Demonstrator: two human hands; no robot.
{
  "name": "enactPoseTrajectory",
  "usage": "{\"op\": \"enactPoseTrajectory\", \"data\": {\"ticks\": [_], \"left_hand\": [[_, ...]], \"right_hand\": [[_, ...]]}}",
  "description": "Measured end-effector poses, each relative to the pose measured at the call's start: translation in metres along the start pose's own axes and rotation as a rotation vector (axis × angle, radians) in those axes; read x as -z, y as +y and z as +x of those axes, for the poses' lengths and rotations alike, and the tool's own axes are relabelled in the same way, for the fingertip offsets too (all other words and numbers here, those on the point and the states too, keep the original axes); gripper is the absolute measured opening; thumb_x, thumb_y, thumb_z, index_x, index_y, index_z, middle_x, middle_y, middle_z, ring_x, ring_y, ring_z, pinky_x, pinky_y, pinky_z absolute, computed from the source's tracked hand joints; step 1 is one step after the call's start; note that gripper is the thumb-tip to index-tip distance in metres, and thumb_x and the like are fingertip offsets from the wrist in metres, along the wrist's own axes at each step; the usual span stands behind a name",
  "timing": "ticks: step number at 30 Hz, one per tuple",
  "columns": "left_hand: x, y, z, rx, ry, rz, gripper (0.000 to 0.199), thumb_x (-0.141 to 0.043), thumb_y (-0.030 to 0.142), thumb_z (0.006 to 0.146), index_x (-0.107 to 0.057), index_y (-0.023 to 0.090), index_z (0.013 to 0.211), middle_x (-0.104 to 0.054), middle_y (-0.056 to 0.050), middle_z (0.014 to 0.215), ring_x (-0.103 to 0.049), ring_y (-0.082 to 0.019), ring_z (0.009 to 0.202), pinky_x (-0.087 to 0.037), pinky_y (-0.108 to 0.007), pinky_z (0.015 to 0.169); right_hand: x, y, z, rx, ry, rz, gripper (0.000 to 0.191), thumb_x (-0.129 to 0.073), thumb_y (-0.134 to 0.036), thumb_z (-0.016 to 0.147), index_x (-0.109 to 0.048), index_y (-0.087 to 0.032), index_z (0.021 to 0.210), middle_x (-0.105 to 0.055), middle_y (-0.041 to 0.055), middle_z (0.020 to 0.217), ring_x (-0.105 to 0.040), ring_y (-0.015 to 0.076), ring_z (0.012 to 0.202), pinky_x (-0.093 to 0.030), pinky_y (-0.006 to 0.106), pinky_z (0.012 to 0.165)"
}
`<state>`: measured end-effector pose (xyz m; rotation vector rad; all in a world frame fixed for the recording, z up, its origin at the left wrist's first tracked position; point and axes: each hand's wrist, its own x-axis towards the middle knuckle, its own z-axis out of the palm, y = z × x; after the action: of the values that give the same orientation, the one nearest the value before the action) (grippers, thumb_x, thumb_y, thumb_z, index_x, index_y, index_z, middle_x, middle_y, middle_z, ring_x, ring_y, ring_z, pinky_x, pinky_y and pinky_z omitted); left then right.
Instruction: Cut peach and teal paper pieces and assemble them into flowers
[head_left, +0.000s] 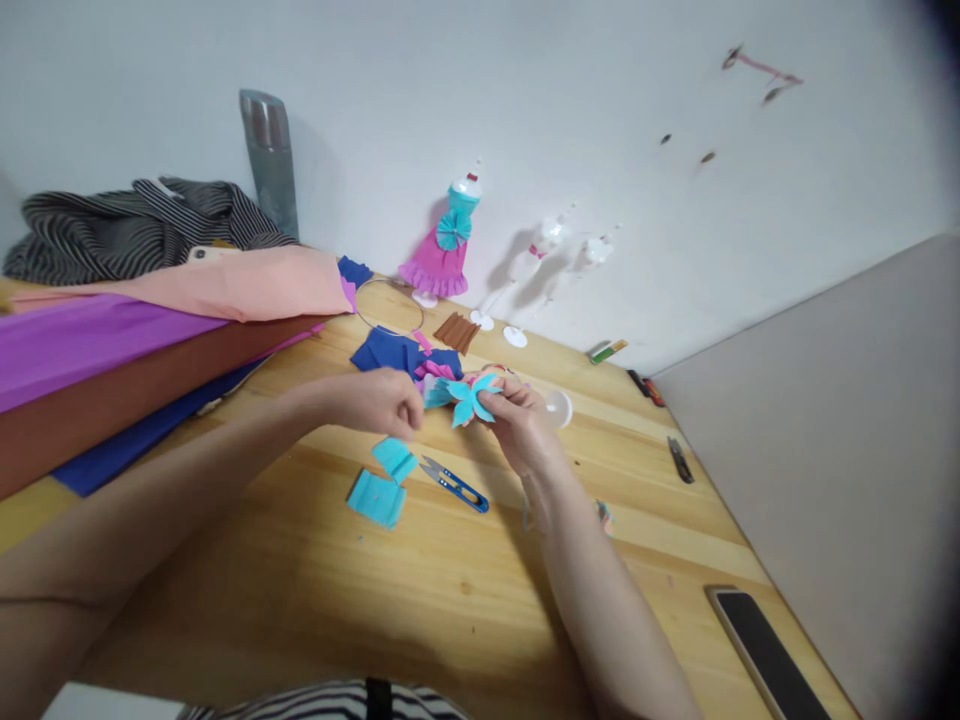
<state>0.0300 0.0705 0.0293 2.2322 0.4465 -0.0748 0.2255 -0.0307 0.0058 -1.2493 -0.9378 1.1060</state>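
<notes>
A flower (472, 400) is at frame centre, gripped between thumb and fingers of the right hand (519, 418), with the left hand (381, 402) curled closed beside it, snips (469, 492) and paper (377, 499) lower down.

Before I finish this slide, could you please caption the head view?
Right hand holding a turquoise flower above a wooden table, blue snips nearby.

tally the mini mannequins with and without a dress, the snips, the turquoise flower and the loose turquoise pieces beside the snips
Mannequin with a dress: 1
Mannequins without a dress: 2
Blue snips: 1
Turquoise flower in right hand: 1
Loose turquoise pieces beside snips: 2
Total: 7
</notes>
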Motion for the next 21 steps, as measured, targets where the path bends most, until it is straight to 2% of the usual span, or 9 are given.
{"op": "enactPoseTrajectory", "data": {"ticks": [1, 3, 5, 7, 8, 11, 17, 19, 21], "left_hand": [[-0.003, 0.003, -0.002, -0.041, -0.120, 0.056, 0.022, -0.065, 0.021, 0.068, -0.071, 0.013, 0.087, -0.070, -0.004, 0.083, -0.061, -0.014, 0.071, -0.042, -0.021, 0.063], [-0.013, 0.009, -0.005, -0.128, -0.280, 0.206, 0.034, -0.072, 0.023, 0.062, -0.071, 0.015, 0.095, -0.070, -0.006, 0.096, -0.061, -0.017, 0.081, -0.042, -0.022, 0.067], [-0.025, 0.014, -0.007, -0.172, -0.376, 0.359, 0.032, -0.076, 0.022, 0.056, -0.071, 0.015, 0.087, -0.069, -0.006, 0.092, -0.059, -0.018, 0.077, -0.040, -0.023, 0.062], [-0.034, 0.014, -0.008, -0.149, -0.348, 0.475, 0.022, -0.070, 0.013, 0.057, -0.070, 0.016, 0.078, -0.069, -0.006, 0.083, -0.055, -0.016, 0.065, -0.035, -0.024, 0.053], [-0.036, 0.013, -0.008, -0.108, -0.285, 0.540, 0.017, -0.064, 0.007, 0.058, -0.069, 0.016, 0.071, -0.069, -0.006, 0.077, -0.052, -0.016, 0.060, -0.031, -0.025, 0.050], [-0.035, 0.005, -0.005, -0.076, -0.200, 0.570, 0.020, -0.051, -0.001, 0.061, -0.066, 0.013, 0.063, -0.066, -0.009, 0.066, -0.047, -0.015, 0.052, -0.028, -0.027, 0.049], [-0.021, -0.012, -0.001, -0.107, -0.174, 0.527, 0.024, -0.050, -0.004, 0.057, -0.066, 0.014, 0.061, -0.067, -0.005, 0.064, -0.050, -0.014, 0.055, -0.033, -0.025, 0.054], [-0.017, -0.017, -0.001, -0.029, -0.091, 0.571, 0.026, -0.049, -0.004, 0.060, -0.068, 0.013, 0.065, -0.069, -0.008, 0.068, -0.054, -0.016, 0.058, -0.037, -0.025, 0.056], [-0.009, -0.021, -0.002, 0.123, 0.046, 0.644, 0.029, -0.046, -0.003, 0.066, -0.070, 0.011, 0.073, -0.071, -0.012, 0.077, -0.060, -0.018, 0.064, -0.041, -0.026, 0.061]], "right_hand": [[0.000, -0.002, 0.000, -0.011, -0.005, 0.037, 0.016, -0.075, -0.029, 0.062, -0.063, -0.020, 0.063, -0.061, -0.0008, 0.062, -0.052, 0.0136, 0.053, -0.042, 0.029, 0.054], [-0.001, -0.004, -0.001, -0.020, -0.019, 0.076, 0.015, -0.076, -0.028, 0.062, -0.063, -0.020, 0.062, -0.061, -0.0009, 0.061, -0.052, 0.0136, 0.053, -0.043, 0.029, 0.055], [-0.003, -0.004, -0.003, -0.022, -0.033, 0.074, 0.014, -0.076, -0.028, 0.062, -0.064, -0.020, 0.063, -0.060, -0.0010, 0.061, -0.053, 0.0137, 0.053, -0.043, 0.029, 0.055], [-0.005, -0.004, -0.004, -0.026, -0.040, 0.070, 0.015, -0.076, -0.029, 0.062, -0.065, -0.019, 0.065, -0.060, -0.0007, 0.062, -0.053, 0.0136, 0.053, -0.044, 0.029, 0.056], [-0.006, -0.004, -0.005, -0.026, -0.041, 0.072, 0.016, -0.077, -0.029, 0.062, -0.065, -0.019, 0.065, -0.061, -0.0006, 0.063, -0.053, 0.0131, 0.053, -0.044, 0.029, 0.056], [-0.006, -0.004, -0.006, -0.020, -0.038, 0.085, 0.017, -0.078, -0.029, 0.061, -0.066, -0.019, 0.067, -0.060, -0.0007, 0.063, -0.052, 0.0123, 0.053, -0.043, 0.028, 0.055], [-0.001, -0.012, -0.007, -0.006, -0.019, 0.092, 0.019, -0.078, -0.030, 0.060, -0.063, -0.019, 0.064, -0.059, -0.0009, 0.058, -0.052, 0.0134, 0.051, -0.038, 0.028, 0.052], [0.001, -0.014, -0.006, 0.004, -0.004, 0.087, 0.019, -0.077, -0.030, 0.061, -0.063, -0.018, 0.065, -0.059, -0.0007, 0.057, -0.052, 0.0136, 0.051, -0.036, 0.027, 0.051], [0.001, -0.015, -0.006, 0.009, -0.004, 0.083, 0.018, -0.077, -0.030, 0.061, -0.063, -0.018, 0.066, -0.060, -0.0006, 0.057, -0.051, 0.0135, 0.051, -0.037, 0.028, 0.052]]}}
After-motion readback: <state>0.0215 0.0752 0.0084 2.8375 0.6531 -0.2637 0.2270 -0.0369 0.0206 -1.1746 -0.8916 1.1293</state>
